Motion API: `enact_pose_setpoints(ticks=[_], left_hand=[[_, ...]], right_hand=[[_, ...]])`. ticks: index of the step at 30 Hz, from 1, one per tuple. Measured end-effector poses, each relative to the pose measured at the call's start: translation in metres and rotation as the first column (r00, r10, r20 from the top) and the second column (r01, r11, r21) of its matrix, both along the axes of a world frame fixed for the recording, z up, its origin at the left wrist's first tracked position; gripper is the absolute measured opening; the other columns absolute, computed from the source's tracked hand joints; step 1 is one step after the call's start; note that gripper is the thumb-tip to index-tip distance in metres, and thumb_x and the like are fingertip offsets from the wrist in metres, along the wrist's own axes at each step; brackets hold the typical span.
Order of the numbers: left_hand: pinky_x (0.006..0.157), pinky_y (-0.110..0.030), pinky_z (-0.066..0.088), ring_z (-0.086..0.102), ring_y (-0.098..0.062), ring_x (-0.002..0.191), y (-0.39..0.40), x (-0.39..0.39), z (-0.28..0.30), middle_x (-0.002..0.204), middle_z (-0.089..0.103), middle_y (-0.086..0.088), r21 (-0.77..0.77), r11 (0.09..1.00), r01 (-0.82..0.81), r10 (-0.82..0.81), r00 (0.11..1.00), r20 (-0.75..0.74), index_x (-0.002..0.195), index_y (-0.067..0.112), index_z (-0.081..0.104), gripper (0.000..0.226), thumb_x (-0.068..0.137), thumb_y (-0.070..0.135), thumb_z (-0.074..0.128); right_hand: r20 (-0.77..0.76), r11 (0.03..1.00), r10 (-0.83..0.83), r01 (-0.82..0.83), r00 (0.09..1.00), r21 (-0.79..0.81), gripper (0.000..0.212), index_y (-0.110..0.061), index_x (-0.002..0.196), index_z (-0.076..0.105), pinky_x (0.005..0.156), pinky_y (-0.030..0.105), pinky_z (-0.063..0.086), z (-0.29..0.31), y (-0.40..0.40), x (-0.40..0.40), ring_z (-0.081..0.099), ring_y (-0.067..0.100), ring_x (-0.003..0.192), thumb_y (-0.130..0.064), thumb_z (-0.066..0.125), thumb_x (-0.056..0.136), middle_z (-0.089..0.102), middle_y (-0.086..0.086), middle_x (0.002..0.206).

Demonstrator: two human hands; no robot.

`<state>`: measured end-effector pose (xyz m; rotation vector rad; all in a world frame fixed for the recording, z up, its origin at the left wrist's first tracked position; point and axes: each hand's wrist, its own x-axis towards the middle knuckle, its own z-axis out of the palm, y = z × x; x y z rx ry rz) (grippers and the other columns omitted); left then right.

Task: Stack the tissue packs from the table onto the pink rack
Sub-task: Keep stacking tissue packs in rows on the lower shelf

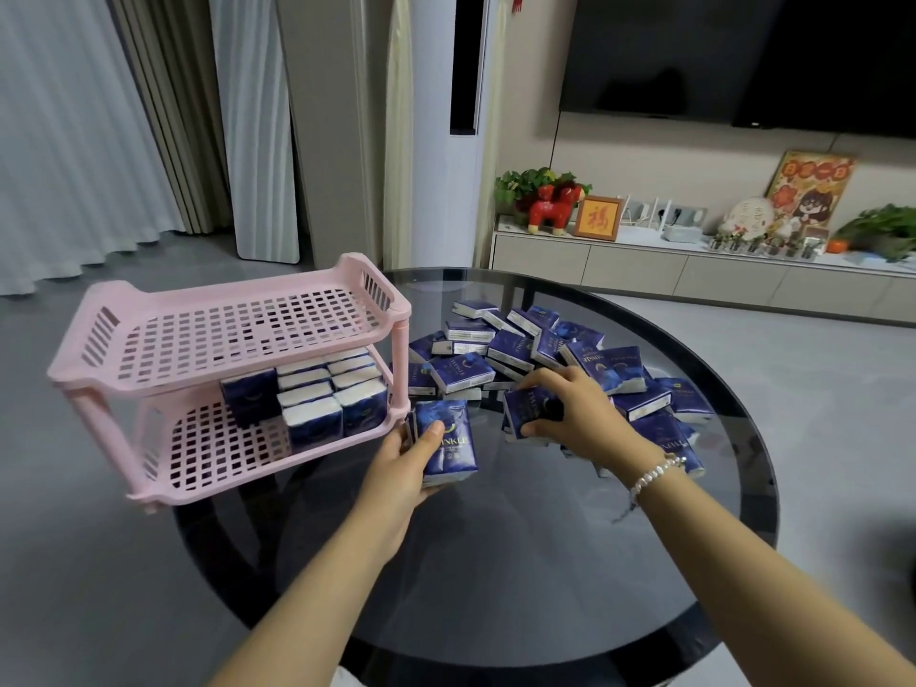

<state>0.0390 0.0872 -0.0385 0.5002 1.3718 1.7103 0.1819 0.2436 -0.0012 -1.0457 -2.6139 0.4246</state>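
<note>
While gripped upright in the left hand (396,468), thumb across its front, blue tissue pack (446,441) just off pink rack (163,334) (lower shelf part filled). Right hand (570,414) fingers (547,376) curled round another pack (530,411) amid the heap (545,349) on the glass bench (545,562).

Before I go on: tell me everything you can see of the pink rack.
The pink rack is a two-tier shelf of what looks like plastic, standing upright at the left edge of the round glass table. Each tier is a perforated grid tray with raised slotted ends, joined by round corner posts. The top tier holds nothing. The lower tier carries upright dark-blue tissue packs grouped toward its right end; its left part is bare. No hand touches it; the left hand holds a pack just off its right end.
</note>
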Motion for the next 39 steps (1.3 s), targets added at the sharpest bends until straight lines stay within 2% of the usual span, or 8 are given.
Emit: enact_pose_setpoints(ticks=[8, 13, 17, 22, 26, 29, 35, 39], left_hand=[[0.111, -0.045, 0.035, 0.041, -0.016, 0.134, -0.005, -0.006, -0.008, 0.149, 0.038, 0.013, -0.102, 0.995, -0.025, 0.002, 0.975, -0.221, 0.145, 0.043, 0.029, 0.058, 0.093, 0.041, 0.054], [0.112, -0.033, 0.024, 0.028, -0.013, 0.141, -0.004, -0.006, -0.007, 0.153, 0.029, 0.012, -0.175, 0.984, 0.041, -0.096, 0.943, -0.32, 0.147, 0.038, 0.026, 0.05, 0.1, 0.036, 0.041], [0.116, -0.043, 0.026, 0.035, -0.016, 0.138, 0.002, -0.005, -0.015, 0.151, 0.034, 0.01, -0.18, 0.976, 0.122, -0.167, 0.95, -0.263, 0.142, 0.047, 0.032, 0.052, 0.092, 0.053, 0.046], [0.112, -0.048, 0.032, 0.049, -0.016, 0.129, 0.007, -0.01, -0.026, 0.139, 0.053, 0.008, -0.158, 0.962, 0.223, -0.241, 0.965, -0.105, 0.132, 0.044, 0.049, 0.092, 0.053, 0.09, 0.055], [0.113, -0.047, 0.032, 0.045, -0.015, 0.132, 0.0, -0.009, -0.017, 0.144, 0.043, 0.012, -0.163, 0.942, 0.295, -0.323, 0.928, -0.185, 0.148, 0.042, 0.019, 0.121, 0.046, 0.079, 0.072], [0.112, -0.045, 0.033, 0.049, -0.014, 0.127, 0.0, -0.009, -0.016, 0.142, 0.048, 0.008, -0.188, 0.936, 0.296, -0.334, 0.917, -0.217, 0.149, 0.038, 0.017, 0.117, 0.05, 0.067, 0.073], [0.112, -0.051, 0.03, 0.047, -0.02, 0.13, 0.007, -0.014, -0.024, 0.135, 0.057, 0.008, -0.219, 0.96, 0.174, -0.212, 0.963, -0.167, 0.137, 0.051, 0.036, 0.088, 0.055, 0.067, 0.063], [0.111, -0.052, 0.032, 0.048, -0.02, 0.13, 0.009, -0.014, -0.028, 0.133, 0.058, 0.011, -0.243, 0.962, 0.122, -0.171, 0.966, -0.196, 0.134, 0.055, 0.037, 0.08, 0.058, 0.07, 0.057]], right_hand=[[-0.375, 0.96, -0.063, -0.046, 0.925, -0.274, 0.031, -0.022, 0.105, 0.059, 0.072, 0.018, 0.046, 0.002, -0.023, 0.006, 0.057, 0.016, 0.091, -0.022, 0.074, 0.078, 0.061, 0.002, 0.104], [-0.395, 0.885, 0.089, -0.254, 0.915, -0.39, 0.033, -0.034, 0.11, 0.064, 0.091, 0.025, 0.046, 0.005, -0.034, 0.002, 0.059, 0.01, 0.103, -0.021, 0.072, 0.081, 0.064, 0.0, 0.113], [-0.323, 0.911, 0.163, -0.268, 0.932, -0.313, 0.048, -0.029, 0.13, 0.054, 0.083, 0.001, 0.036, 0.0, -0.048, -0.011, 0.05, -0.014, 0.093, -0.021, 0.067, 0.085, 0.055, -0.022, 0.103], [-0.376, 0.931, 0.112, -0.229, 0.92, -0.285, 0.047, -0.026, 0.128, 0.057, 0.083, 0.001, 0.036, -0.011, -0.054, -0.019, 0.053, -0.002, 0.105, -0.028, 0.069, 0.082, 0.06, -0.017, 0.113], [-0.453, 0.899, 0.096, -0.272, 0.886, -0.343, 0.043, -0.022, 0.123, 0.06, 0.085, 0.001, 0.039, -0.012, -0.055, -0.023, 0.055, -0.012, 0.096, -0.024, 0.068, 0.081, 0.063, -0.012, 0.109], [-0.478, 0.869, 0.074, -0.292, 0.875, -0.4, 0.033, -0.027, 0.119, 0.062, 0.084, 0.005, 0.041, -0.013, -0.055, -0.023, 0.057, -0.012, 0.092, -0.023, 0.063, 0.086, 0.064, -0.011, 0.103], [-0.39, 0.946, -0.222, 0.1, 0.893, -0.309, 0.024, -0.022, 0.113, 0.068, 0.07, 0.019, 0.042, -0.024, -0.037, -0.004, 0.06, 0.008, 0.087, -0.023, 0.055, 0.093, 0.068, 0.001, 0.106], [-0.146, 0.962, -0.258, 0.24, 0.955, -0.128, 0.04, -0.012, 0.125, 0.06, 0.091, 0.027, 0.041, -0.038, -0.03, 0.011, 0.055, 0.022, 0.107, -0.027, 0.063, 0.088, 0.055, 0.007, 0.118]])
